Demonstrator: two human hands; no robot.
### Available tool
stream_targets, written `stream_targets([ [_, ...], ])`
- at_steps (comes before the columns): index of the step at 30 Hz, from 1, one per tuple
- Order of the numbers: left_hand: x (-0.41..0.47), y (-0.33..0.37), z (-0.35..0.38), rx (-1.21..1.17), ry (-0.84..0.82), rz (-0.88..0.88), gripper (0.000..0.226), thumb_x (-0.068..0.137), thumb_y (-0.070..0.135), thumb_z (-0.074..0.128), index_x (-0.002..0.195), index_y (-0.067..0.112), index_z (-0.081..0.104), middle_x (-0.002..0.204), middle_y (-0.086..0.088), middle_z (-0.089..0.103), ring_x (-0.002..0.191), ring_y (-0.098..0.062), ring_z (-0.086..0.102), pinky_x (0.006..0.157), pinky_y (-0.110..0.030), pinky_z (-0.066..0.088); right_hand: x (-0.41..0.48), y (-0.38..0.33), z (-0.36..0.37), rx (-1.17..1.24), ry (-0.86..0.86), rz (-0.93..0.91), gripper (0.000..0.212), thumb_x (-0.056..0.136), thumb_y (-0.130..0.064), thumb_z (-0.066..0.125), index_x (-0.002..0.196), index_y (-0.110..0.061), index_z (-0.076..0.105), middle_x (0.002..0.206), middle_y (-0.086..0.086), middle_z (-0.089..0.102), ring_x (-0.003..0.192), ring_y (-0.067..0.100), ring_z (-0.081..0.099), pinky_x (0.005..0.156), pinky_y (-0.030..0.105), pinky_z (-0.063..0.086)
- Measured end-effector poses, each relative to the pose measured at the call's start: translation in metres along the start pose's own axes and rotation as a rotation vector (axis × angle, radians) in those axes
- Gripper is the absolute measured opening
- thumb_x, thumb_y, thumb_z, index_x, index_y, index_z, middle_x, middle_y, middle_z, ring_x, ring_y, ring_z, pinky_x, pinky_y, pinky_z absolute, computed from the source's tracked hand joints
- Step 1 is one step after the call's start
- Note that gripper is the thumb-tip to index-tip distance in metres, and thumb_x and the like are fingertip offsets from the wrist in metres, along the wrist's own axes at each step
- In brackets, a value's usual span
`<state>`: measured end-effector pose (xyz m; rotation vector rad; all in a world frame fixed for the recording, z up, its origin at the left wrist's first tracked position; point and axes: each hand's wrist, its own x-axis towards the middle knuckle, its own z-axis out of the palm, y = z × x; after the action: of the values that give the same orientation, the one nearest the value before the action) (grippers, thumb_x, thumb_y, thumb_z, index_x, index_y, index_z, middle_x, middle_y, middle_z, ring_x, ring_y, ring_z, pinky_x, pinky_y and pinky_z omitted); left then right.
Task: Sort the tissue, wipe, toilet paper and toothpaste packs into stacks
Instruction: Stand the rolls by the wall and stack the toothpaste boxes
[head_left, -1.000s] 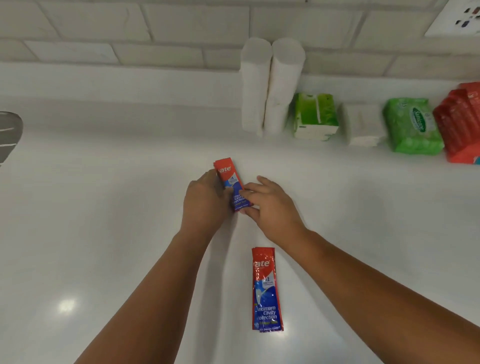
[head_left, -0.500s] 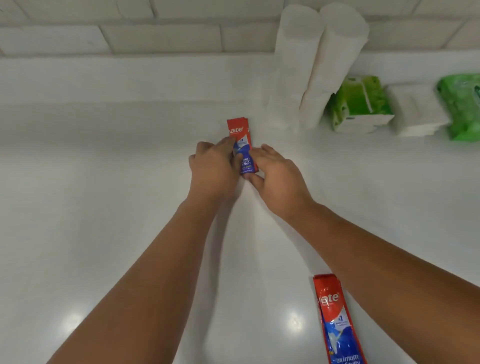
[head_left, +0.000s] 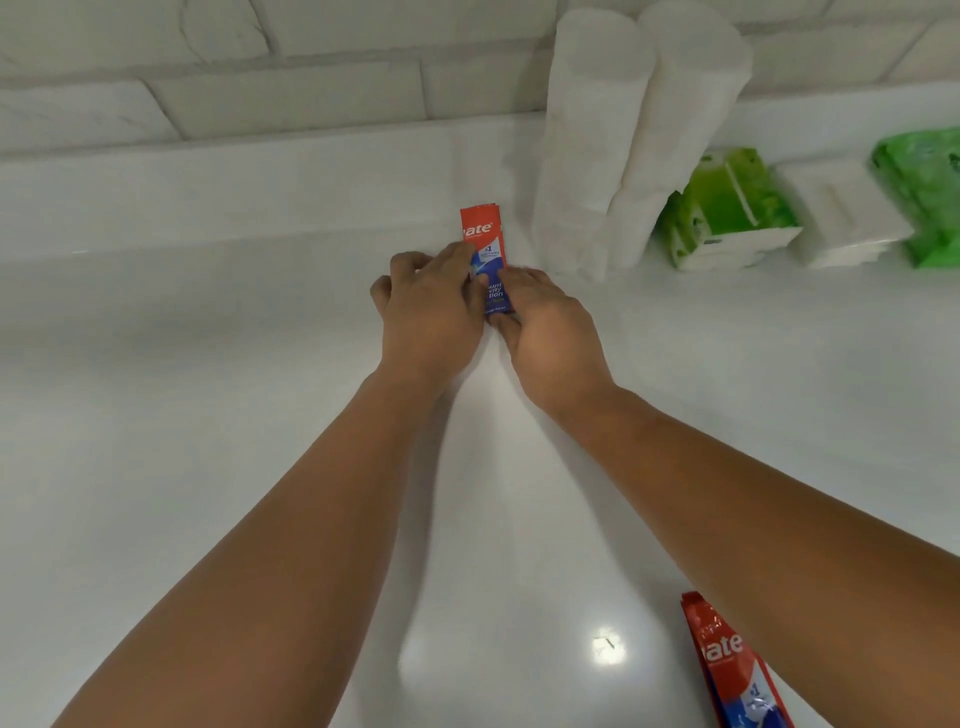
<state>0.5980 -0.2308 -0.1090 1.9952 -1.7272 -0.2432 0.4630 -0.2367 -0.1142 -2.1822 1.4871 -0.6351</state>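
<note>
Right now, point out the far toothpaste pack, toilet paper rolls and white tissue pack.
far toothpaste pack (head_left: 480, 229), head view, red end
toilet paper rolls (head_left: 589, 130), head view, left roll
white tissue pack (head_left: 841, 205), head view, top

Both my forearms are bare along all the length that shows, smooth and slender, narrowing toward the wrists. My left grip and my right grip are bare as well, knuckles rounded, fingers fairly short. Blur softens any finer detail on them.

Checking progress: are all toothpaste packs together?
No: the near pack lies apart from the far pack, which the left hand and right hand hold.
</note>
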Motion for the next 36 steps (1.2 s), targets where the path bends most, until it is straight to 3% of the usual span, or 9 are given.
stream_targets([
  [4, 0.003, -0.001, 0.001, 0.002, 0.043, 0.028, 0.036, 0.102, 0.039, 0.047, 0.136, 0.030, 0.057, 0.128, 0.016, 0.063, 0.118, -0.024, 0.045, 0.097, -0.040, 0.028, 0.002, -0.001, 0.002, 0.006, 0.035, 0.017, 0.049, 0.099, -0.023, 0.058, 0.144, -0.009, 0.048, 0.146, 0.009, 0.052, 0.130, 0.025, 0.052, 0.111, 0.038, 0.042],
  [17, 0.007, -0.003, 0.006, 0.015, 0.043, 0.034, 0.043, 0.102, 0.048, 0.044, 0.139, 0.030, 0.056, 0.130, 0.013, 0.064, 0.118, -0.024, 0.047, 0.100, -0.040, 0.029, 0.006, 0.002, 0.004, 0.014, 0.018, 0.046, 0.047, 0.098, -0.024, 0.058, 0.141, -0.007, 0.051, 0.141, 0.011, 0.055, 0.131, 0.027, 0.051, 0.110, 0.042, 0.042],
  [20, 0.006, -0.001, 0.003, 0.008, 0.017, 0.029, 0.047, 0.102, 0.048, 0.039, 0.143, 0.030, 0.050, 0.141, 0.013, 0.056, 0.123, -0.024, 0.045, 0.103, -0.040, 0.028, 0.004, 0.001, 0.003, 0.026, 0.020, 0.037, 0.050, 0.098, -0.024, 0.058, 0.144, -0.008, 0.047, 0.143, 0.011, 0.053, 0.132, 0.026, 0.050, 0.111, 0.042, 0.041],
  [24, -0.009, 0.006, -0.003, -0.147, 0.010, -0.065, 0.049, 0.104, 0.043, 0.043, 0.149, 0.022, 0.044, 0.157, 0.000, 0.042, 0.135, -0.030, 0.042, 0.111, -0.040, 0.031, -0.013, 0.000, -0.007, 0.071, 0.006, 0.031, 0.051, 0.097, -0.022, 0.059, 0.143, -0.005, 0.047, 0.143, 0.014, 0.053, 0.131, 0.029, 0.052, 0.111, 0.042, 0.041],
  [26, -0.029, 0.014, -0.011, -0.288, 0.013, -0.103, 0.049, 0.105, 0.042, 0.045, 0.148, 0.019, 0.046, 0.153, -0.001, 0.046, 0.136, -0.025, 0.043, 0.112, -0.034, 0.036, -0.030, -0.001, -0.021, 0.097, -0.018, 0.033, 0.051, 0.097, -0.019, 0.060, 0.144, -0.004, 0.046, 0.144, 0.014, 0.053, 0.132, 0.028, 0.050, 0.116, 0.030, 0.033],
  [28, -0.060, 0.027, -0.019, -0.418, 0.016, -0.113, 0.044, 0.105, 0.038, 0.048, 0.143, 0.017, 0.051, 0.137, 0.005, 0.057, 0.126, -0.008, 0.050, 0.102, -0.011, 0.037, -0.050, 0.000, -0.040, 0.126, -0.060, 0.055, 0.052, 0.098, -0.020, 0.059, 0.145, -0.004, 0.044, 0.146, 0.012, 0.052, 0.134, 0.026, 0.049, 0.108, 0.016, 0.026],
  [30, -0.094, 0.039, -0.025, -0.460, 0.002, -0.164, 0.040, 0.104, 0.035, 0.050, 0.140, 0.017, 0.055, 0.124, 0.015, 0.057, 0.113, 0.004, 0.050, 0.086, 0.006, 0.029, -0.070, 0.006, -0.057, 0.147, -0.126, 0.102, 0.053, 0.099, -0.026, 0.059, 0.147, -0.009, 0.044, 0.148, 0.009, 0.050, 0.136, 0.023, 0.047, 0.109, 0.018, 0.027],
  [33, -0.144, 0.058, -0.027, -0.419, -0.067, -0.226, 0.042, 0.103, 0.035, 0.052, 0.140, 0.017, 0.057, 0.139, 0.007, 0.059, 0.128, -0.006, 0.051, 0.096, -0.006, 0.029, -0.109, 0.016, -0.083, 0.203, -0.157, 0.157, 0.051, 0.097, -0.031, 0.061, 0.144, -0.013, 0.050, 0.144, 0.007, 0.055, 0.133, 0.019, 0.051, 0.115, 0.029, 0.035],
  [36, -0.190, 0.084, -0.026, -0.403, -0.138, -0.236, 0.040, 0.102, 0.036, 0.053, 0.139, 0.020, 0.058, 0.143, 0.002, 0.058, 0.133, -0.014, 0.050, 0.102, -0.015, 0.029, -0.154, 0.025, -0.108, 0.216, -0.129, 0.163, 0.043, 0.096, -0.031, 0.062, 0.135, -0.013, 0.059, 0.135, 0.005, 0.062, 0.124, 0.015, 0.059, 0.106, 0.020, 0.040],
])
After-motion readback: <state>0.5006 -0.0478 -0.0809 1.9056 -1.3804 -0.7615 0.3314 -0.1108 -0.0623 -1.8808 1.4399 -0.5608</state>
